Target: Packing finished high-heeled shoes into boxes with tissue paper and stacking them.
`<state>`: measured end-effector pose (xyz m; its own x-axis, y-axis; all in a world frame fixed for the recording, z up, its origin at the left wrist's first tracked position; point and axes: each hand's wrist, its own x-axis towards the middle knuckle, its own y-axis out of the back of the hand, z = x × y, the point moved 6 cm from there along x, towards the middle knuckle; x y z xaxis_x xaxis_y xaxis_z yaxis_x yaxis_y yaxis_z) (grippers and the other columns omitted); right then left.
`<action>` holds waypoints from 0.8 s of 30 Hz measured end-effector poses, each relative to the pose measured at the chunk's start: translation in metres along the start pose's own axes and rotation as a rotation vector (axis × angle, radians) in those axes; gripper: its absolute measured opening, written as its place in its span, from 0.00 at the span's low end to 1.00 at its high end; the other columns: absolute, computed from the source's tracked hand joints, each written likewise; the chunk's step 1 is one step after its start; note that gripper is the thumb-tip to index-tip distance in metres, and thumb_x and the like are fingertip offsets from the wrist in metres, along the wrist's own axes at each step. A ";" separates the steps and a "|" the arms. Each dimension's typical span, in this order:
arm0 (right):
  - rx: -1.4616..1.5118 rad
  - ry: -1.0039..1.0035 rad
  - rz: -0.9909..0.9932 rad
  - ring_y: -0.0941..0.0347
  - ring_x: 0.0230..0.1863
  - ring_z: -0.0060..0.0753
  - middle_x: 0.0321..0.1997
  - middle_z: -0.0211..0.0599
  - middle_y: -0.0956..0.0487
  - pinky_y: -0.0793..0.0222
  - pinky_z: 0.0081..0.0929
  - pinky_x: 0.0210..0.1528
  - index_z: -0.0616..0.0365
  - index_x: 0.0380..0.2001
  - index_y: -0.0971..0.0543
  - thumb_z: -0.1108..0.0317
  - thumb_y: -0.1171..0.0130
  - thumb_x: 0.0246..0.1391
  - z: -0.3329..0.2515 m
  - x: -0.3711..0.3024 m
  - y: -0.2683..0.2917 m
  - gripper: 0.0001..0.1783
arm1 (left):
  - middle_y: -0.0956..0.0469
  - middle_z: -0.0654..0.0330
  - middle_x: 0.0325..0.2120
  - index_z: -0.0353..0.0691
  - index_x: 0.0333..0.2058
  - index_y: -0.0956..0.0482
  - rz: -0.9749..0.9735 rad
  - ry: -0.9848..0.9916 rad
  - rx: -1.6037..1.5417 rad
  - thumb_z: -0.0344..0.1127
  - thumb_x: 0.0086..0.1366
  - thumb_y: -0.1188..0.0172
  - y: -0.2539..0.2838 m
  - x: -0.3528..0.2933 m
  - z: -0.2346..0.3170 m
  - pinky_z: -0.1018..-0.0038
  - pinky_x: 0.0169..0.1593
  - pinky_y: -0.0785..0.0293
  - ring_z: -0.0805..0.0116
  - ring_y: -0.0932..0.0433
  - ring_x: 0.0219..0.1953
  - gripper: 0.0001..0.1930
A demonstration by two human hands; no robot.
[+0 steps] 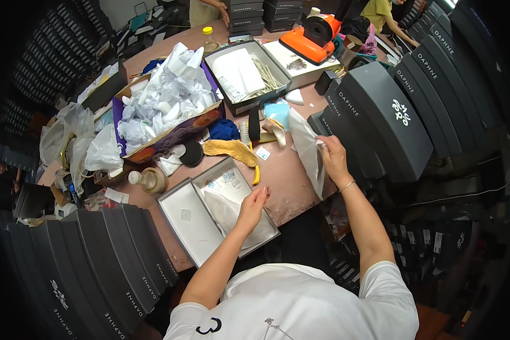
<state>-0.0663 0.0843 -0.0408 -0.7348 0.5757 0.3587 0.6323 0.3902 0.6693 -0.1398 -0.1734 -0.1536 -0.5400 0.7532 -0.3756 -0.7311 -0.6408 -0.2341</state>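
My right hand [335, 158] pinches the upper right edge of a thin white bag [305, 144], which hangs down flat over the table's near edge. My left hand [251, 209] is closed, its fingers drawn together, and nothing shows in them. It hovers above an open grey shoebox [225, 168] with its lid [190, 224] folded out to the left. Inside the box lie a white wrapped bundle [224, 205] and small printed packets [226, 182]. My left forearm hides part of the box. Just beyond it lie a yellow cloth [230, 151] and a brush [245, 131].
Stacks of dark shoeboxes stand at the right [379, 113] and lower left [96, 255]. A purple carton [170, 134] overflows with white plastic and paper. Behind are a tray box [260, 99] of paper and sticks, an orange machine [309, 42], a jar [153, 180]. Two other people work at the far side.
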 end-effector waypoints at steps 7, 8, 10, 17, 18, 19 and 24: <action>0.603 -0.070 -0.292 0.28 0.35 0.28 0.31 0.36 0.25 0.33 0.24 0.39 0.63 0.35 0.21 0.78 0.49 0.51 -0.155 -0.067 -0.005 0.10 | 0.31 0.53 0.54 0.43 0.62 0.40 -0.385 0.489 -1.066 0.59 0.69 0.58 -0.080 -0.030 0.028 0.56 0.62 0.41 0.64 0.31 0.56 0.32; 0.790 -0.123 -0.453 0.28 0.36 0.28 0.32 0.35 0.24 0.33 0.24 0.41 0.64 0.35 0.21 0.78 0.49 0.51 -0.169 -0.097 -0.018 0.09 | 0.31 0.57 0.54 0.44 0.62 0.40 -0.532 0.159 -0.879 0.57 0.70 0.59 -0.081 -0.030 0.009 0.66 0.63 0.40 0.66 0.32 0.57 0.30; 0.927 -0.121 -0.850 0.27 0.38 0.28 0.36 0.35 0.22 0.34 0.23 0.45 0.65 0.36 0.20 0.76 0.47 0.51 -0.180 -0.146 -0.044 0.10 | 0.32 0.61 0.54 0.41 0.60 0.39 -0.196 -0.011 -1.046 0.53 0.68 0.53 -0.069 -0.039 -0.027 0.73 0.59 0.36 0.68 0.33 0.57 0.29; 1.481 -0.864 -0.810 0.25 0.49 0.46 0.55 0.48 0.27 0.28 0.38 0.51 0.70 0.58 0.37 0.56 0.55 0.64 -0.120 -0.142 -0.042 0.29 | 0.27 0.58 0.50 0.42 0.54 0.28 0.081 -0.339 0.445 0.30 0.43 0.25 0.097 -0.070 0.080 0.71 0.58 0.35 0.66 0.28 0.52 0.36; 1.394 -0.864 -0.865 0.25 0.49 0.46 0.55 0.48 0.27 0.27 0.37 0.50 0.70 0.58 0.36 0.56 0.55 0.63 -0.117 -0.143 -0.050 0.29 | 0.26 0.59 0.49 0.40 0.51 0.26 0.105 -0.318 0.415 0.26 0.43 0.26 0.110 -0.066 0.092 0.71 0.57 0.34 0.68 0.28 0.51 0.33; 1.310 -0.855 -0.924 0.25 0.48 0.46 0.55 0.48 0.27 0.27 0.36 0.49 0.69 0.57 0.35 0.55 0.54 0.63 -0.119 -0.145 -0.061 0.29 | 0.25 0.60 0.48 0.40 0.52 0.26 0.132 -0.300 0.442 0.25 0.44 0.28 0.124 -0.060 0.097 0.72 0.57 0.34 0.68 0.28 0.51 0.32; 0.018 0.064 -0.726 0.23 0.32 0.42 0.31 0.46 0.20 0.29 0.33 0.36 0.65 0.42 0.26 0.66 0.40 0.52 -0.124 -0.133 -0.081 0.17 | 0.23 0.59 0.46 0.40 0.49 0.23 0.047 -0.189 0.450 0.21 0.47 0.35 0.154 -0.021 0.088 0.75 0.53 0.31 0.69 0.25 0.48 0.27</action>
<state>-0.0505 -0.1129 -0.0623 -0.9831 0.1248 -0.1338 -0.0160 0.6698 0.7424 -0.2774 -0.2749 -0.1022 -0.6126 0.7653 -0.1973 -0.7892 -0.5787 0.2056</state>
